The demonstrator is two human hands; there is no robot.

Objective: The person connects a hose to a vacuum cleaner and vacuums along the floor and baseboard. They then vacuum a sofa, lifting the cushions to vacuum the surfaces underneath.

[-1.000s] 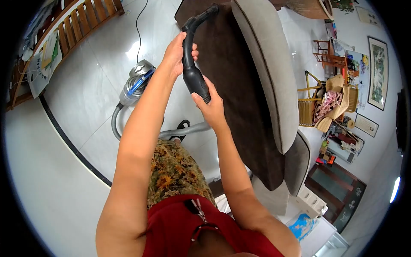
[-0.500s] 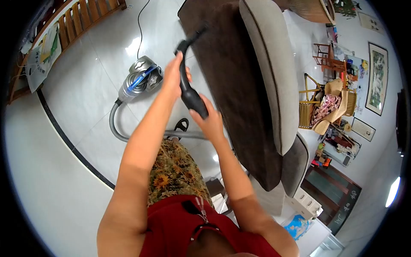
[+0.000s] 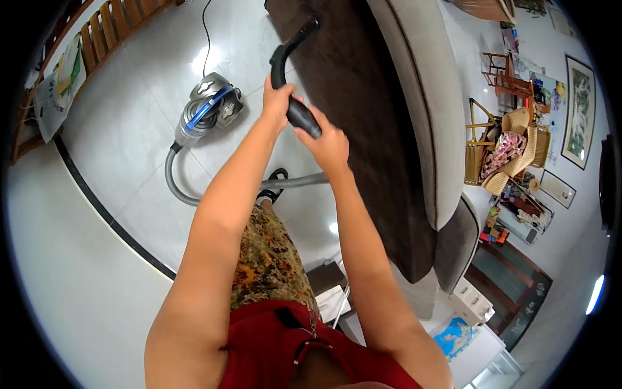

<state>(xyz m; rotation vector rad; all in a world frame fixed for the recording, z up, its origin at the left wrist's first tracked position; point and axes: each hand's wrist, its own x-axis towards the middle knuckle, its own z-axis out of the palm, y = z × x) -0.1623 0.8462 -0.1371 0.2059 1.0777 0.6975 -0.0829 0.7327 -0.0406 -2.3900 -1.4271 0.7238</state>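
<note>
A black vacuum cleaner handle with a narrow nozzle reaches over the dark brown sofa seat. My left hand is closed around the middle of the handle. Lower down, my right hand wraps its thick rear end. The nozzle tip is over the seat near its far end; whether it touches the fabric I cannot tell. A grey hose loops across the floor and passes behind my right forearm. It joins the silver canister vacuum cleaner, which has a blue carrying handle.
The grey sofa backrest borders the seat on the right. A black cord runs from the canister. At upper left stands a slatted wooden bench with papers. My sandalled foot is beside the hose. Wicker chairs stand beyond the sofa.
Both hands and the vacuum handle have moved farther from my body, and the nozzle has gone farther along the seat. My right hand is now closer to my left hand.
</note>
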